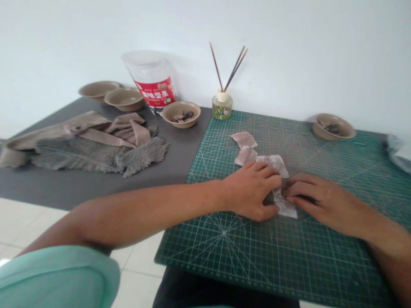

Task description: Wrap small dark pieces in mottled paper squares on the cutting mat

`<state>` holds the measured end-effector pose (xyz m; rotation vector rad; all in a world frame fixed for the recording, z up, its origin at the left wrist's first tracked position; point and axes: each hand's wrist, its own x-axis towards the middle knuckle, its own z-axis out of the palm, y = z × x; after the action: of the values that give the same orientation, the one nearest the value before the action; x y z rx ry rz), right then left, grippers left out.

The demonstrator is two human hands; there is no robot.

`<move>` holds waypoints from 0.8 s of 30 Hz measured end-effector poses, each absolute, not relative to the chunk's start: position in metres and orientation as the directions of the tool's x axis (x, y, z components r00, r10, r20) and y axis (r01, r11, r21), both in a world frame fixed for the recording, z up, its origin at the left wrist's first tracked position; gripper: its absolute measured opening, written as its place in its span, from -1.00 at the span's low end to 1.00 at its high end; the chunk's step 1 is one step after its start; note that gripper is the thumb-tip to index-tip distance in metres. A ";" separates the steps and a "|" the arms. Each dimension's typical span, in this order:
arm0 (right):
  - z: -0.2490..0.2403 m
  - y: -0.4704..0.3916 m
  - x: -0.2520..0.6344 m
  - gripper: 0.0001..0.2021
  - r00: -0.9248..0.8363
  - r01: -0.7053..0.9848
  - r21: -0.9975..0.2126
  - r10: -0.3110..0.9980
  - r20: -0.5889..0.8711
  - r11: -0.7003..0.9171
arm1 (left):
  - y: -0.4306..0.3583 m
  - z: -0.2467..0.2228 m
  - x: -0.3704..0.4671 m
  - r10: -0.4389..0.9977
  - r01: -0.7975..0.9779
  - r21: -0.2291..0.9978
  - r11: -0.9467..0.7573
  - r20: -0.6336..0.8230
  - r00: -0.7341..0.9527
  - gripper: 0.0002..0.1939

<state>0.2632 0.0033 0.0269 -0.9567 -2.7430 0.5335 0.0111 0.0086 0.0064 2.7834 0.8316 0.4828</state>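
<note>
- Flat on the green cutting mat [224, 256], between both hands: a pale paper piece [288, 210], partly covered by fingers.
- At its left edge, the left hand [255, 188], palm down, fingers bent, thumb held apart from the forefinger.
- At its right side, the right hand [316, 196], thumb and forefinger drawn close over the paper; cannot tell what, if anything, is pinched.
- Just beyond the left hand's knuckles, a creased paper [278, 163]; near it, two more pale scraps, a middle scrap [245, 155] and a far scrap [244, 139].
- Near the mat's far left corner, a glass bottle [222, 109] with sticks leaning out.
- Toward the mat's far right, a brown bowl [346, 131] with dark bits inside.
- On the grey table [178, 158], left of the bottle, another bowl [181, 125] with flat dark pieces.
- Behind that, a clear tub [143, 70] with a red label.
- Farther left, two more bowls [126, 102], side by side; nearer, a rumpled cloth [80, 156], brown and grey.
</note>
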 end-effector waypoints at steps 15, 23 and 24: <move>0.028 0.001 0.272 -0.82 -0.828 0.522 -0.429 0.559 -0.046 0.737 | 0.008 0.007 0.011 0.563 0.496 0.284 -0.820 0.250 0.788 -0.59; 0.028 0.007 0.275 -0.82 -0.780 0.563 -0.352 0.621 0.073 0.748 | 0.008 0.007 0.011 0.569 0.502 0.284 -0.817 0.250 0.784 -0.60; 0.029 0.006 0.276 -0.83 -0.797 0.551 -0.363 0.603 0.040 0.752 | 0.008 0.006 0.011 0.567 0.501 0.283 -0.818 0.252 0.784 -0.60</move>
<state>0.2761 0.0061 0.0289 -0.9269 -2.7942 0.5058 0.0110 0.0083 0.0065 2.7743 0.8400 0.4868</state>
